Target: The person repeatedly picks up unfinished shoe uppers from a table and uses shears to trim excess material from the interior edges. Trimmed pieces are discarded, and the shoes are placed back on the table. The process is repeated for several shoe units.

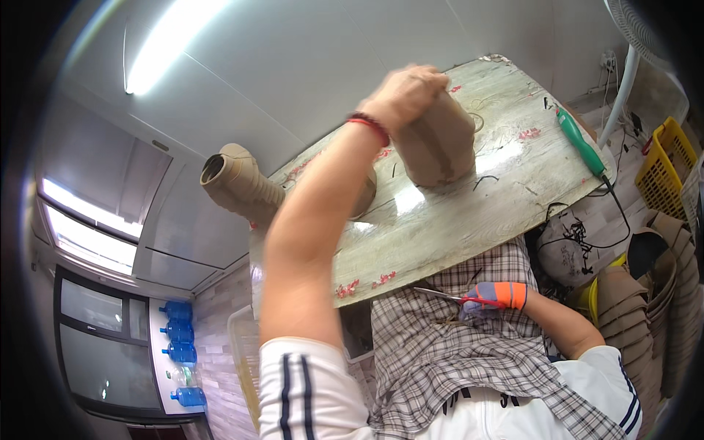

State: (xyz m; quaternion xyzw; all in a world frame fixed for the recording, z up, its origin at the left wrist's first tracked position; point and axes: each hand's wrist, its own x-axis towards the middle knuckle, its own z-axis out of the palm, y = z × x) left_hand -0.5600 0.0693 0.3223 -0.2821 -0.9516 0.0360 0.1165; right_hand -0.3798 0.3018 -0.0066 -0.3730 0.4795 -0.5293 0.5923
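My left hand (407, 92) reaches up over the pale wood-grain table (455, 227) and grips the top of a tan boot upper (440, 147) that stands on it. A red cord is around that wrist. My right hand (493, 296), in a grey and orange glove, rests low over my lap on a plaid cloth (440, 352). It holds red-handled scissors (440, 295) with the blades pointing left. A second tan boot (238, 180) lies on its side at the table's left end, its opening facing left.
A green corded hand tool (579, 139) lies at the table's right end. A stack of tan boot pieces (638, 308) stands to my right, a yellow crate (667, 158) behind it. A fan pole (620, 92) rises nearby. Blue water bottles (180, 337) sit far left.
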